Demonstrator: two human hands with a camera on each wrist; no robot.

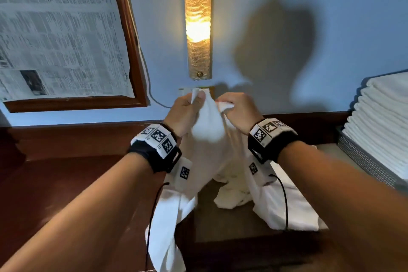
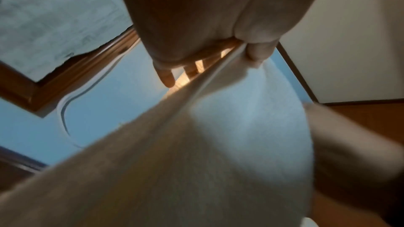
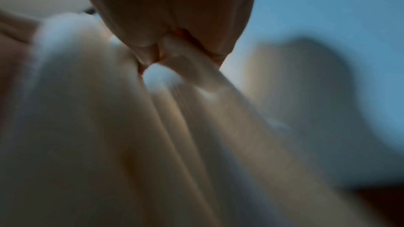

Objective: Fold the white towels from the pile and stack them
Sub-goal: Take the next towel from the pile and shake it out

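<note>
— Towel first: where is it?

— Held up in front of the wall, between both hands, its lower part trailing down onto the loose pile on the tabletop. The left hand pinches one top corner between thumb and fingers; in the left wrist view the fingers are curled over a hemmed edge. The right hand pinches the top edge just beside it, cloth bunched in its grip.

— How will it handle?

— Soft and limp, I'd judge, and light. It hangs in long folds and won't keep a shape unless pulled taut. The corners and the hem look like the places to hold; a grip mid-cloth would only gather it.

— And the surroundings, left to right?

— A wooden frame with newsprint behind it on the blue wall, then a lit wall lamp above the hands. On the far right, a tall stack of folded towels sits in a silvery basket. The tabletop is brownish, and part of the pile hangs over its left edge.
</note>
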